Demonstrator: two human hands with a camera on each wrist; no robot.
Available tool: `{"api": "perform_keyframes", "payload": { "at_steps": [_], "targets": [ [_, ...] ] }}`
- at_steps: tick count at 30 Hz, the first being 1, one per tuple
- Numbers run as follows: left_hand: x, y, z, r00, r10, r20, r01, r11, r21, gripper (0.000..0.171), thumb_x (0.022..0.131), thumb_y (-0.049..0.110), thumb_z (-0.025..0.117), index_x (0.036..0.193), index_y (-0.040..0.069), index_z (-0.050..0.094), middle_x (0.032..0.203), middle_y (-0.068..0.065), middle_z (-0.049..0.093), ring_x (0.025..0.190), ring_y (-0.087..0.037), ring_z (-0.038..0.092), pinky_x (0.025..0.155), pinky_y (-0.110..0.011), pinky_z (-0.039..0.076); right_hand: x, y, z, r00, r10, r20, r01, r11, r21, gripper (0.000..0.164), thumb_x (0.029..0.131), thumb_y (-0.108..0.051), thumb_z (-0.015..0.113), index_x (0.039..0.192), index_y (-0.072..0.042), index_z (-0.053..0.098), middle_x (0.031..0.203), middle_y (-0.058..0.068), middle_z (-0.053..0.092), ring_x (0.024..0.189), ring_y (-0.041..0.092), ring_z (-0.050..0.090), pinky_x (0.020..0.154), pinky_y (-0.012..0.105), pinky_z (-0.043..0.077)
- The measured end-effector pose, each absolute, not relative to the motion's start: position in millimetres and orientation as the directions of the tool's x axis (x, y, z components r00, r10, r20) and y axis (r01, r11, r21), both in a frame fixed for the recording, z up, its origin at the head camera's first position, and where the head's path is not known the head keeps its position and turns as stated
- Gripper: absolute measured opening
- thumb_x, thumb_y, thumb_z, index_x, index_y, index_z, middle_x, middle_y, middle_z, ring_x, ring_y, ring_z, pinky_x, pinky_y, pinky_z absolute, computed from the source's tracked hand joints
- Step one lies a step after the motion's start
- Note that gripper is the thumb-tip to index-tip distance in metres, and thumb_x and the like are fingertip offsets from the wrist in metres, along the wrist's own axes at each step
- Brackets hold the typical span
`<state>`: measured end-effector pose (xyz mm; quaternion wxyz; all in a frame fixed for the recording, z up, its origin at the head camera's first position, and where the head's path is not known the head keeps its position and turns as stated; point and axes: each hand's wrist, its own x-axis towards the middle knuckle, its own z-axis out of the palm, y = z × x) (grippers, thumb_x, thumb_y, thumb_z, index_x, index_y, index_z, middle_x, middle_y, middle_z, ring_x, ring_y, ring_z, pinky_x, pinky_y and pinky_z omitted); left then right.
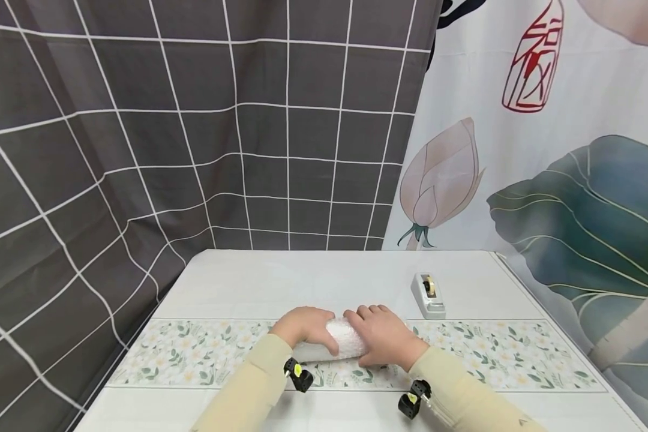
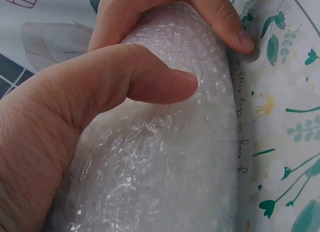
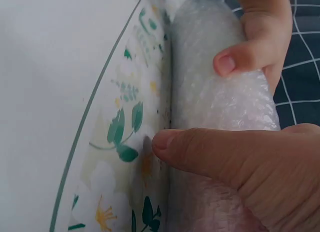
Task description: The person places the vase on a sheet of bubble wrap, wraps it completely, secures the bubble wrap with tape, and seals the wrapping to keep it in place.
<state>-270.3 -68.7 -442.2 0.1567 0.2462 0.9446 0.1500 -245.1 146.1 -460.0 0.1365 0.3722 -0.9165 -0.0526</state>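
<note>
A thick roll of clear bubble wrap (image 1: 347,337) lies crosswise on the table's flowered band. Its plastic looks whitish, with a pinkish tint towards the right end. My left hand (image 1: 306,327) holds it left of the middle, thumb (image 2: 165,86) laid over the top. At the right end my right hand (image 1: 382,337) grips it, the thumb (image 3: 200,144) across the near side and the fingers over the far side. Most of the left fingers are hidden behind the roll in the head view.
A white tape dispenser (image 1: 428,295) with a small roll of tape stands behind the right hand on the white table (image 1: 302,282). A dark grid curtain (image 1: 259,138) hangs behind and to the left, a lotus-print curtain (image 1: 464,78) to the right.
</note>
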Motion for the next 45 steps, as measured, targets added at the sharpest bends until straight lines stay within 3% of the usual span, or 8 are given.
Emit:
{"api": "perform_keyframes", "payload": {
  "at_steps": [3,9,13,22,29,38,45],
  "targets": [
    [-271,-70,-442,-0.824,0.522,-0.223,0.422,0.826,0.373,0.049,0.059,0.046,0.08,0.101,0.024,0.065,0.084,0.014,0.063,0.074,-0.01,0.058,0.073,-0.031,0.051,-248,146,-463,-0.672,-0.704,0.229,-0.669,0.71,0.218,0.084,0.059,-0.049,0.089,0.127,-0.013,0.056,0.1,0.003,0.062,0.09,0.024,0.063,0.086,0.043,0.053],
    [-272,-74,-444,-0.806,0.58,-0.119,0.522,0.79,0.322,0.075,0.062,0.051,0.082,0.128,0.023,0.061,0.104,0.011,0.068,0.087,-0.008,0.062,0.079,-0.033,0.052,-252,145,-462,-0.665,-0.707,0.241,-0.677,0.707,0.203,0.069,0.061,-0.041,0.085,0.118,-0.013,0.059,0.093,0.002,0.061,0.082,0.022,0.062,0.079,0.042,0.055],
    [-269,-76,-443,-0.782,0.622,-0.039,0.595,0.765,0.246,0.079,0.067,0.052,0.08,0.137,0.023,0.058,0.114,0.007,0.068,0.095,-0.011,0.064,0.082,-0.036,0.053,-253,143,-456,-0.696,-0.692,0.193,-0.678,0.722,0.14,0.067,0.057,-0.037,0.085,0.114,-0.013,0.06,0.09,0.0,0.062,0.077,0.021,0.061,0.072,0.04,0.054],
    [-256,-76,-448,-0.779,0.621,0.082,0.627,0.775,0.082,0.077,0.067,0.053,0.082,0.136,0.027,0.059,0.115,0.005,0.065,0.101,-0.017,0.061,0.091,-0.044,0.049,-262,138,-447,-0.798,-0.601,-0.048,-0.593,0.797,-0.111,0.063,0.053,-0.035,0.086,0.105,-0.014,0.057,0.077,-0.008,0.058,0.066,0.012,0.055,0.063,0.033,0.052],
    [-250,-74,-456,-0.775,0.617,0.133,0.615,0.786,-0.064,0.088,0.063,0.05,0.087,0.141,0.025,0.054,0.118,0.003,0.061,0.106,-0.018,0.058,0.097,-0.045,0.047,-268,139,-444,-0.809,-0.549,-0.211,-0.47,0.818,-0.331,0.061,0.055,-0.032,0.081,0.108,-0.012,0.061,0.084,-0.008,0.062,0.073,0.013,0.057,0.07,0.034,0.052],
    [-246,-70,-458,-0.779,0.606,0.162,0.592,0.795,-0.128,0.087,0.062,0.047,0.09,0.139,0.025,0.055,0.116,0.002,0.063,0.107,-0.021,0.06,0.099,-0.046,0.046,-270,138,-443,-0.812,-0.515,-0.276,-0.409,0.838,-0.361,0.06,0.054,-0.034,0.081,0.108,-0.016,0.061,0.088,-0.009,0.062,0.077,0.012,0.058,0.074,0.035,0.052],
    [-247,-67,-459,-0.773,0.609,0.18,0.592,0.793,-0.144,0.08,0.058,0.045,0.091,0.128,0.025,0.059,0.105,0.002,0.064,0.095,-0.02,0.062,0.09,-0.041,0.051,-266,140,-439,-0.804,-0.541,-0.247,-0.44,0.821,-0.364,0.07,0.056,-0.036,0.082,0.118,-0.011,0.061,0.095,-0.006,0.064,0.083,0.014,0.06,0.079,0.037,0.053]
  ]
}}
